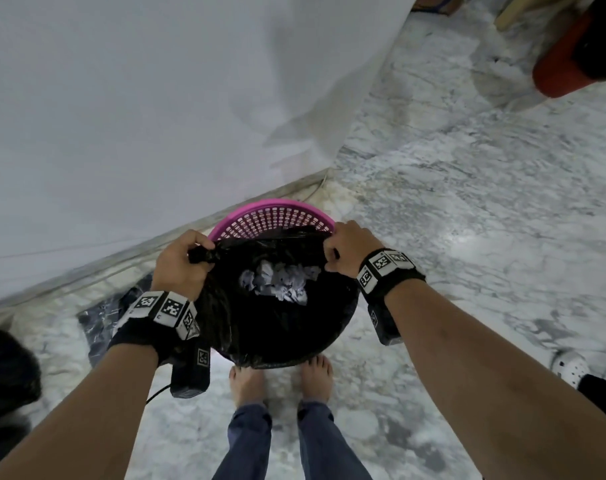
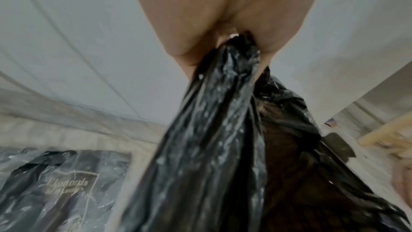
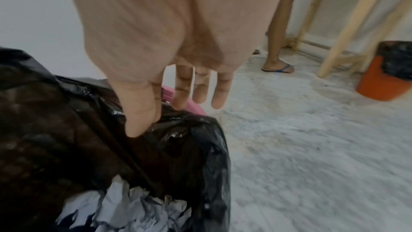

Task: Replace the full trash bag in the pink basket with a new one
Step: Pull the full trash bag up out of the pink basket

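a: why is the floor [image 1: 467,209] the place for all this?

b: the basket [image 1: 277,216] sits on it against the wall [image 1: 104,98], so the person stands right over it, feet just under the bag [image 1: 260,327]. i'd say that is so the pull can go straight up.

a: and the bag, where is it now?

b: between the two hands, in front of the pink rim and hiding most of the basket. whether its bottom has cleared the basket i cannot tell. its mouth is stretched wide and crumpled paper [image 1: 277,282] shows inside, so it looks full.

a: why held from two sides?

b: my guess is to share the weight and keep the mouth level so nothing spills. the left hand [image 1: 180,261] has its grip closed in a fist round a bunched corner of the rim; the wrist view shows the plastic gathered tight into the fist. the right hand [image 1: 350,251] pinches the opposite edge with thumb and forefinger, and its other fingers [image 3: 200,87] hang straight and loose.

a: that right hold seems weak.

b: i'd think so; thin plastic could slip from a pinch.

a: and the new bag?

b: a clear pack of bags [image 2: 62,190] lies on the floor just left of the basket, near the left wrist, probably kept within reach for relining.
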{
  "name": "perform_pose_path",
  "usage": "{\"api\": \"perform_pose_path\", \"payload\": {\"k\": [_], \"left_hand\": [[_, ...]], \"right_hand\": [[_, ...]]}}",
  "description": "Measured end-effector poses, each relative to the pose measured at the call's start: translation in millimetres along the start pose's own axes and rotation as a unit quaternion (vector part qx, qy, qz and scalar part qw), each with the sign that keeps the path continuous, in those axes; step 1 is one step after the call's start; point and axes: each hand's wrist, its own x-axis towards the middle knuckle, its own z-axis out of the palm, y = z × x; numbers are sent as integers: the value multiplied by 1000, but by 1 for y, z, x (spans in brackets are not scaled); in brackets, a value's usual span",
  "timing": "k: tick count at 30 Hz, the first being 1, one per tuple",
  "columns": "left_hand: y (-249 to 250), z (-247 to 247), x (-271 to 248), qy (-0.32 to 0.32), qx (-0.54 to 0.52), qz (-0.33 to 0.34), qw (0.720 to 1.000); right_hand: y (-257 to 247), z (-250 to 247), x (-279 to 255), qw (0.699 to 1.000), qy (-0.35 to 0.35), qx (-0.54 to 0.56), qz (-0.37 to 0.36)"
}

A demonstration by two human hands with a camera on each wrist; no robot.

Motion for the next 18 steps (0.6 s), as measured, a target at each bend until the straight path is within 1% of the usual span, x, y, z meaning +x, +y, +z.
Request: {"api": "perform_pose_path", "payload": {"k": [2, 4, 5, 7, 9, 10, 12, 13, 15, 16, 18], "left_hand": [[6, -4, -5, -22, -20, 25, 999], [13, -8, -10, -44, -36, 50, 997], [16, -12, -12, -52, -36, 69, 996], [18, -20, -16, -65, -26, 100, 993], [21, -28, -23, -73, -7, 110, 991], [19, -31, -25, -66, 12, 104, 992], [15, -42, -27, -25, 64, 75, 995], [11, -47, -27, -4, 95, 46, 994], [-3, -46, -32, 13, 174, -34, 984], [-10, -47, -35, 1, 197, -73, 978], [-13, -55, -45, -21, 244, -101, 964]], "right_hand": [[1, 10, -8, 999, 35, 14, 12], [-3, 17, -11, 996, 50, 71, 27], [-7, 20, -10, 994, 49, 89, 33], [-14, 27, -7, 993, 25, 111, 45], [-18, 35, -4, 993, 3, 86, 77], [-18, 37, -4, 994, 10, 44, 100], [-14, 43, -8, 989, 47, -43, 135], [-10, 46, -11, 986, 52, -59, 147], [-1, 51, -22, 987, 17, -42, 157], [4, 53, -29, 988, -16, -16, 154], [13, 52, -43, 986, -75, 45, 142]]}}
